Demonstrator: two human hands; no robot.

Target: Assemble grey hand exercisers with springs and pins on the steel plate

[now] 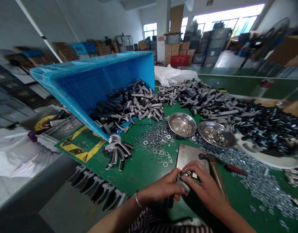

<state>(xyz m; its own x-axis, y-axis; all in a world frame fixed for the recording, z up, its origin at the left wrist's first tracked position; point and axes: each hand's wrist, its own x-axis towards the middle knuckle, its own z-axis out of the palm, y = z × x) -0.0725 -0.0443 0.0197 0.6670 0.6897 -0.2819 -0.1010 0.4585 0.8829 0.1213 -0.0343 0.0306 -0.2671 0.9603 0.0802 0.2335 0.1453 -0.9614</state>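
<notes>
A striped shirt [168, 223] sits closest to the camera, with both bare forearms reaching out over a green work table [144, 173]; a thin metal bangle [138, 200] circles the left wrist. The left hand [162, 187] and right hand [202, 184] meet at the table's near edge, their fingers [187, 170] curled together and clamped on a grey forked part [181, 183]. The part lies between the two palms, mostly covered, with a small shiny metal fitting [187, 173] showing at the fingertips; how that fitting is seated is too hidden to tell. Just beyond the hands lies a flat steel plate [189, 157], its far end near two steel bowls [182, 124] [217, 135] of small metal pieces. A claw hammer [212, 168] rests just right of the right hand, beside a red-handled screwdriver [233, 169]. Loose steel washers [260, 184] spread across the table on both sides. To the left, a small heap of assembled forked parts [117, 152] lies near the mouth of a tipped blue plastic crate [90, 84] spilling more grey parts [127, 108], and a row of similar parts [98, 189] lines up below the table's left edge. Far right, a dark heap of bolts [267, 127] covers the table
</notes>
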